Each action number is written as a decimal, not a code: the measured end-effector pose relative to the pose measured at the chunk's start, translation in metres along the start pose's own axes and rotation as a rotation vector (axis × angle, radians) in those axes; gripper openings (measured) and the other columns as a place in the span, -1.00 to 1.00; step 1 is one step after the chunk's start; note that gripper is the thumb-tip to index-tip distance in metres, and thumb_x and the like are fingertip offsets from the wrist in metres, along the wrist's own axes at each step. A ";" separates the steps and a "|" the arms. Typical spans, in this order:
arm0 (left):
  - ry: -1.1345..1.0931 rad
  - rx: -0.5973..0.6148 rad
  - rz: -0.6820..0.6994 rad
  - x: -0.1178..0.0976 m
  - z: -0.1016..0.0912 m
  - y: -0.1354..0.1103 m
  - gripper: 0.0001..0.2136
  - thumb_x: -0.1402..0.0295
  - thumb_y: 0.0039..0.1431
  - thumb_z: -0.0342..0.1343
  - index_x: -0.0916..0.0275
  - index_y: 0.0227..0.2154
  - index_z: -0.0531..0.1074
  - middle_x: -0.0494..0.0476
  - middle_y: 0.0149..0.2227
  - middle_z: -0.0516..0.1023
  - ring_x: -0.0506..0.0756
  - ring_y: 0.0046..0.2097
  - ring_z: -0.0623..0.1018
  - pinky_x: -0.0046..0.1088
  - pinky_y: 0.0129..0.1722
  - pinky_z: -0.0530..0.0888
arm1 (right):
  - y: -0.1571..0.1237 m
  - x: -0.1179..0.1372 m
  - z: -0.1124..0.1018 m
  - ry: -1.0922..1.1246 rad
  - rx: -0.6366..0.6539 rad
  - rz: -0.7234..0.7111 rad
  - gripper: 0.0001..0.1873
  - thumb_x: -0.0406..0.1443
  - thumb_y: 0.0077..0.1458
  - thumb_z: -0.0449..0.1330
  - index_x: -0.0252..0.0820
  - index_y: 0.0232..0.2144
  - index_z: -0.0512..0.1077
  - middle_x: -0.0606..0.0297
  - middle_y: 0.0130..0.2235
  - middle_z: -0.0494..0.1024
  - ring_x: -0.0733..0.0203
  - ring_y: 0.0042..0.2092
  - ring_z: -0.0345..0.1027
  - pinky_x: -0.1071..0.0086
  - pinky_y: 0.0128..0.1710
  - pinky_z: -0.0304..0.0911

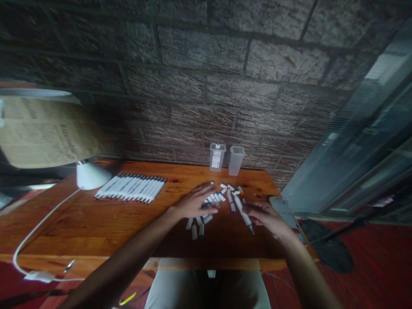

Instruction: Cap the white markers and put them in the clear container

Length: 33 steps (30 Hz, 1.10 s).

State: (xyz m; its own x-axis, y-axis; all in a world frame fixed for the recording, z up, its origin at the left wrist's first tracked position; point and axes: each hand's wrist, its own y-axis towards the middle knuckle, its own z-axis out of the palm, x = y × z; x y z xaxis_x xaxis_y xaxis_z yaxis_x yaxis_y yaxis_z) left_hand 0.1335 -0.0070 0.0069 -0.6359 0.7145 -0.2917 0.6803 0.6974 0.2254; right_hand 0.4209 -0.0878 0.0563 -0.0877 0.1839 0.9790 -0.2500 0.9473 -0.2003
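My left hand lies palm down with fingers stretched over a scatter of loose marker caps in the middle of the wooden table. My right hand pinches a white marker, its dark tip pointing toward me and down. More caps lie just in front of my left hand. A neat row of several white markers lies side by side at the back left of the table.
Two clear plastic cups stand at the table's back edge against a brick wall. A white lamp base with a white cable sits at the left. A phone lies by my right hand. A glass door is on the right.
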 end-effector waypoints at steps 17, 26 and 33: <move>0.062 0.038 -0.161 -0.029 0.004 -0.068 0.22 -0.32 -0.16 0.14 0.19 0.40 -0.35 0.40 0.44 -0.41 0.46 0.41 -0.25 0.06 0.33 -0.01 | -0.003 -0.031 -0.019 0.215 -0.239 -0.073 -0.65 -0.08 -0.17 0.40 -0.22 -0.45 0.48 0.49 -0.62 0.17 0.44 -0.58 -0.08 0.47 -0.58 -0.25; 0.048 0.018 -0.157 -0.032 0.011 -0.025 0.15 -0.35 -0.10 0.04 0.19 0.41 -0.29 0.37 0.44 -0.35 0.47 0.41 -0.24 0.07 0.33 -0.05 | -0.011 -0.056 -0.040 0.312 -0.285 -0.076 -0.64 -0.15 -0.15 0.44 -0.25 -0.34 0.53 0.48 -0.59 0.21 0.47 -0.57 -0.06 0.51 -0.58 -0.24; 0.098 -0.046 -0.181 -0.041 0.017 -0.009 0.10 -0.32 -0.04 0.03 0.26 0.40 -0.23 0.40 0.44 -0.33 0.43 0.42 -0.24 0.07 0.34 -0.08 | -0.015 -0.062 -0.035 0.277 -0.272 -0.099 -0.61 -0.11 -0.12 0.42 -0.25 -0.28 0.57 0.46 -0.59 0.23 0.45 -0.54 -0.06 0.51 -0.57 -0.18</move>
State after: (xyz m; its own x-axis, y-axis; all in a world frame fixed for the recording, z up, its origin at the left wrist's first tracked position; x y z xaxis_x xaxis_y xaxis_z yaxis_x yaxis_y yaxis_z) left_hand 0.1595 -0.0436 0.0013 -0.7804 0.5774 -0.2397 0.5357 0.8153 0.2199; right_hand 0.4643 -0.1044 -0.0004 0.1967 0.1164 0.9735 0.0231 0.9921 -0.1232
